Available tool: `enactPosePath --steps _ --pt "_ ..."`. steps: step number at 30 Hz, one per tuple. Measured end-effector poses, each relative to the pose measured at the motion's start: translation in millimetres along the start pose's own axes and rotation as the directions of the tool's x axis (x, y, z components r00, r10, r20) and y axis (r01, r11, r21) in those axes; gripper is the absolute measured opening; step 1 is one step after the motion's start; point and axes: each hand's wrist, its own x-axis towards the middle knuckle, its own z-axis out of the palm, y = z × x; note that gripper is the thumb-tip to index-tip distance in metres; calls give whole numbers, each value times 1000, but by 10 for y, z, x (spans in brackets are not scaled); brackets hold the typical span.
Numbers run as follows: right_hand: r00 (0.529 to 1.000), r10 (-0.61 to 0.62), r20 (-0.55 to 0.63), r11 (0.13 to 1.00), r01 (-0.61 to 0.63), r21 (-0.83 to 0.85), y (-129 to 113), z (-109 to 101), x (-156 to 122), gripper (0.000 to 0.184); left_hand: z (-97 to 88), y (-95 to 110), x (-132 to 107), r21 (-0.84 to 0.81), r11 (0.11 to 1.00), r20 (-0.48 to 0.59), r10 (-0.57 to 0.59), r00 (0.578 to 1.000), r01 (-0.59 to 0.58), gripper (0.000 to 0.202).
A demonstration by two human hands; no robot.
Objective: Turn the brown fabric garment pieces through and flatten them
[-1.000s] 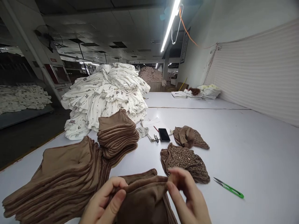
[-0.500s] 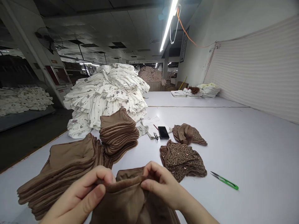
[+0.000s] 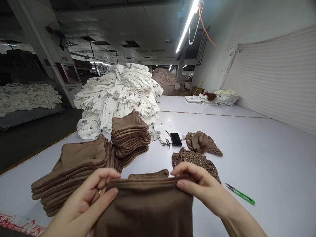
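Stretched between my two hands is a piece of brown fabric, a garment piece with a stitched hem point(image 3: 148, 204), its edge level across the top. My left hand point(image 3: 91, 194) pinches the left corner of that edge between thumb and fingers. At the right corner, my right hand point(image 3: 199, 184) grips the edge the same way. Just behind it, another folded brown piece point(image 3: 149, 174) shows partly. Two stacks of folded brown garments, one nearer point(image 3: 81, 154) and one farther point(image 3: 130, 128), stand to the left.
Leopard-print pieces point(image 3: 197, 159) lie beyond my right hand, with another bundle point(image 3: 201, 141) behind. Green thread snips point(image 3: 240, 194) lie at the right. A phone point(image 3: 176, 139) rests by papers point(image 3: 163, 128). A large white printed fabric heap point(image 3: 118, 95) rises at the back left.
My hands have moved apart, and the brown piece's bunched edge is now pulled straight between them. The view has shifted slightly to the left.
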Motion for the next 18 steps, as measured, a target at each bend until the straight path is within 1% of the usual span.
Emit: enactPosePath --steps 1,2,4,6,9,12,15,18 --pt "1000 6 -16 998 -7 -57 79 8 86 18 20 -68 85 105 993 7 60 998 -61 36" --pt "1000 16 -25 994 -19 -112 177 18 180 19 49 -149 180 226 967 21 118 993 -119 34" --pt "999 30 -41 977 -38 -208 411 34 364 19 130 -337 371 460 865 61 193 979 -200 31" --pt "997 31 -75 964 -50 -263 647 38 512 18 221 -520 526 574 775 94 258 962 -263 29" --pt "986 -7 -167 942 -49 -331 889 14 662 19 318 -702 662 607 736 124 283 951 -299 30" --pt "967 -78 -241 904 -33 -426 976 -21 778 21 347 -797 723 634 714 133 278 951 -297 33" --pt "955 -152 -253 837 -12 -547 1005 -18 875 18 360 -891 759 681 673 144 262 954 -287 38" --pt "954 -198 -226 753 1 -658 996 55 874 20 401 -938 752 738 622 156 221 963 -262 45"
